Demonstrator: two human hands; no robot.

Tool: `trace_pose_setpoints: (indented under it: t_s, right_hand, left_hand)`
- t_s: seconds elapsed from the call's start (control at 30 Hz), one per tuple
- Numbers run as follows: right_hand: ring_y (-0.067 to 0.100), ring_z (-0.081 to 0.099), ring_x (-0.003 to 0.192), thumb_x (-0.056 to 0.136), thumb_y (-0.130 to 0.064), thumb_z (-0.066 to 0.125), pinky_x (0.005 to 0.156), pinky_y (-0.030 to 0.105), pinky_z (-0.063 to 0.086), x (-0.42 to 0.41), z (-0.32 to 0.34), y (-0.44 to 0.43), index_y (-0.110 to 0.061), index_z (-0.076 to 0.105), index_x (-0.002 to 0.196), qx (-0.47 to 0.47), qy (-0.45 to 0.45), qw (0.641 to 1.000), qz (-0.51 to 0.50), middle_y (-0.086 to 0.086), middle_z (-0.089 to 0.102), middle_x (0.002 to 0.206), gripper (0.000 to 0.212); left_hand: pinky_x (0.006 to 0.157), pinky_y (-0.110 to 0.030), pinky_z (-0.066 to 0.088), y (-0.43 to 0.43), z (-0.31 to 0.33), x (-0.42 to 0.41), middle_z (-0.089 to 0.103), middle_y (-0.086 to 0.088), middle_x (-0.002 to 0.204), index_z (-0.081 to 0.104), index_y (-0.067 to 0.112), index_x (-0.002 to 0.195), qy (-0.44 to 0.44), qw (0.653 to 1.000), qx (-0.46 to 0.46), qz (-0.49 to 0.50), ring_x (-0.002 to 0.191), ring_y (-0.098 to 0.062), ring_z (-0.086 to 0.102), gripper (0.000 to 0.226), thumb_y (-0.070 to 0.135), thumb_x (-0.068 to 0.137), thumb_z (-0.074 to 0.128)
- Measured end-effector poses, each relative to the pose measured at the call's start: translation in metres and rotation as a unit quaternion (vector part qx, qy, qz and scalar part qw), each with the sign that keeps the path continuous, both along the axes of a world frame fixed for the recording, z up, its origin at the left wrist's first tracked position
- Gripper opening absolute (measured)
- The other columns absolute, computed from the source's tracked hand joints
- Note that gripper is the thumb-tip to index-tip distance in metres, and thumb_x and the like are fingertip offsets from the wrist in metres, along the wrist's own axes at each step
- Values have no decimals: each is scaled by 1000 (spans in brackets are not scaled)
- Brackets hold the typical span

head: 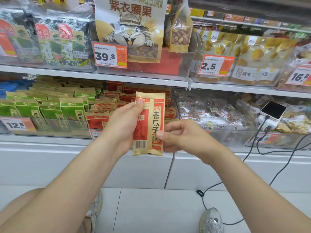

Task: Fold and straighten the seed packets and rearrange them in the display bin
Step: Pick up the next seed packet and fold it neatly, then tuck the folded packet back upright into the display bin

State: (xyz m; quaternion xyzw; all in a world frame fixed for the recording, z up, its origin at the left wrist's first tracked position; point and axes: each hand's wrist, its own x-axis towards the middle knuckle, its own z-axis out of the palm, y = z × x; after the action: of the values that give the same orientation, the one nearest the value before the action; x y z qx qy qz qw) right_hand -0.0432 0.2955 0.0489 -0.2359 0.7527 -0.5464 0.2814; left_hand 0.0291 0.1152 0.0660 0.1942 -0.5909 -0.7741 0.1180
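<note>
Left hand [124,125] gripping red sunflower seed packet [149,123] at left edge, thumb pressing near top. Right hand [178,137] pinching lower right edge. Packet hanging upright in air, in front of display bin [175,106]. Likely best: pressing lengthwise fold flat, then sliding packet in upright, label facing forward.

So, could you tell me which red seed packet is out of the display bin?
The red packet held upright by the left hand and right hand; the others stand inside the bin.
</note>
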Motion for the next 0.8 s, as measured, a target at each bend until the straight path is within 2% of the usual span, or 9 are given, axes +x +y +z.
trace_pose_setpoints:
  t_s: [0.1, 0.2, 0.3, 0.43, 0.53, 0.6, 0.67, 0.73, 0.8]
  right_hand:
    - [28, 82, 93, 98, -17, 77, 88, 39, 67, -5, -2, 1, -3, 79, 107, -14, -11, 999, -39, 13, 83, 99, 16]
    - [25, 82, 91, 102, -14, 73, 77, 29, 66, -7, -2, 4, -3, 79, 106, 10, -10, 999, -42, 11, 83, 98, 14]
    - [24, 82, 88, 103, -11, 71, 82, 36, 67, -6, -1, 1, -4, 75, 116, 6, 18, 997, -73, 9, 83, 95, 15]
    - [14, 80, 86, 84, -32, 93, 81, 39, 66, 0, 0, -3, -29, 59, 129, -1, 165, 982, -91, -4, 82, 101, 56]
    - [9, 78, 91, 69, -48, 99, 80, 37, 65, 8, -4, -6, -42, 52, 127, -6, 213, 975, -68, -9, 77, 107, 75]
    - [7, 76, 88, 77, -40, 96, 77, 41, 65, 5, -8, -8, -40, 52, 120, -8, 246, 964, -105, -10, 76, 101, 62]
    - [11, 74, 92, 89, -32, 83, 83, 50, 63, -7, -8, -7, -38, 55, 114, -34, 269, 948, -168, -10, 75, 99, 38]
    - [16, 75, 97, 92, -31, 75, 87, 56, 62, -17, -4, -5, -40, 59, 108, -91, 260, 939, -208, -9, 75, 100, 24]
    - [22, 77, 97, 94, -25, 75, 85, 57, 64, -21, 3, -1, -36, 67, 105, -136, 246, 929, -240, -4, 78, 99, 17]
  left_hand:
    - [93, -52, 62, 2, 1, -1, 83, -7, 106, 76, 19, 120, -8, 1000, -9, -28, 98, -26, 81, 32, 41, 112, 53]
    - [91, -49, 63, 1, 4, 1, 83, -4, 99, 76, 20, 116, -36, 994, -91, -55, 92, -23, 81, 29, 38, 111, 54]
    - [86, -47, 65, -1, 4, 4, 84, -4, 95, 76, 16, 115, -36, 983, -161, -74, 87, -23, 82, 31, 38, 112, 54]
    - [84, -49, 67, 4, 2, 7, 84, -4, 97, 78, 16, 116, 6, 981, -183, -63, 89, -23, 82, 31, 38, 110, 57]
    - [83, -45, 66, 11, 2, 6, 83, -4, 98, 81, 19, 113, 43, 975, -203, -83, 92, -25, 82, 31, 42, 108, 61]
    - [83, -39, 67, 14, 4, 4, 83, -2, 104, 80, 18, 117, 51, 970, -210, -115, 97, -21, 81, 39, 46, 109, 55]
    - [86, -38, 66, 13, 4, -1, 82, 1, 108, 79, 17, 120, 50, 971, -211, -102, 99, -13, 80, 40, 42, 113, 49]
    - [92, -38, 64, 7, -1, -9, 81, 8, 105, 80, 22, 113, 57, 954, -293, -32, 97, -6, 77, 29, 30, 113, 52]
    - [95, -27, 57, 1, -6, -17, 77, 16, 104, 79, 28, 108, 53, 907, -417, 28, 96, 2, 70, 24, 18, 108, 56]
